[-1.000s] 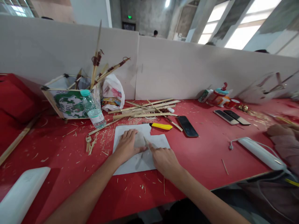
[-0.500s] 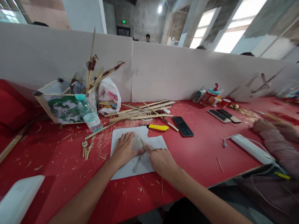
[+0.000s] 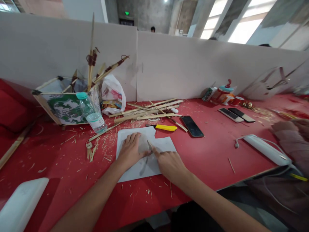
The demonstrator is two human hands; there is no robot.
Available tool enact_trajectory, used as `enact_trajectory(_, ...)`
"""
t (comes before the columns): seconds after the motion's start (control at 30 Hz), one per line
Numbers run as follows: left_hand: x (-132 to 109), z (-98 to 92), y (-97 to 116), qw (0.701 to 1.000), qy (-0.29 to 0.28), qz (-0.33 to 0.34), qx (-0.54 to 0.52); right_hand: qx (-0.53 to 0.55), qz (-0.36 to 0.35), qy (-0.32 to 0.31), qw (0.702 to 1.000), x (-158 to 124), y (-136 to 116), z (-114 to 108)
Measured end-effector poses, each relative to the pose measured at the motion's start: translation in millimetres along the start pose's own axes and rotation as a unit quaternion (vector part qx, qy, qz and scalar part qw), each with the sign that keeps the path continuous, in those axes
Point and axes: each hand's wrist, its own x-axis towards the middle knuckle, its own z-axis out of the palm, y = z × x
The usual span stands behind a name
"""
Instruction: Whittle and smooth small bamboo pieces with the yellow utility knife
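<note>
My left hand lies flat, fingers together, on a small pale translucent piece that rests on a white paper sheet on the red table. My right hand is closed in a pinch on a thin pointed tool. The tool's tip touches the translucent piece right beside my left fingertips. A dark shadow or mark runs down the paper between the two hands.
A yellow utility knife and a black phone lie just behind the paper, then a pile of bamboo strips. A water bottle, a paper lantern frame and a plastic bag stand at the left. Another person's sleeve and a white power strip are at the right.
Both hands stay in the same pose on the paper. Only the view has shifted slightly.
</note>
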Motion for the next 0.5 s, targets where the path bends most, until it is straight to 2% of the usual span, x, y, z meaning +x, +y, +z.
enact_trajectory(0.1,-0.4,-0.9,0.2,1.000,-0.003,0.008,-0.003,-0.006,0.002,0.000,1.000,-1.3,6.5,-0.8)
enact_trajectory(0.23,-0.1,-0.8,0.2,1.000,0.002,0.017,0.000,-0.001,0.018,0.026,1.000,30.5,11.6,-10.3)
enact_trajectory(0.3,0.2,-0.4,0.5,1.000,0.008,0.015,-0.002,0.001,0.006,0.027,1.000,37.0,12.7,-13.1)
enact_trajectory(0.43,-0.5,0.4,1.6,1.000,0.011,0.012,-0.007,0.007,-0.026,0.002,1.000,18.7,22.3,-13.6)
enact_trajectory(0.5,-0.3,-0.1,1.5,1.000,0.016,0.010,-0.022,0.078,-0.027,0.016,0.996,13.2,32.6,-13.7)
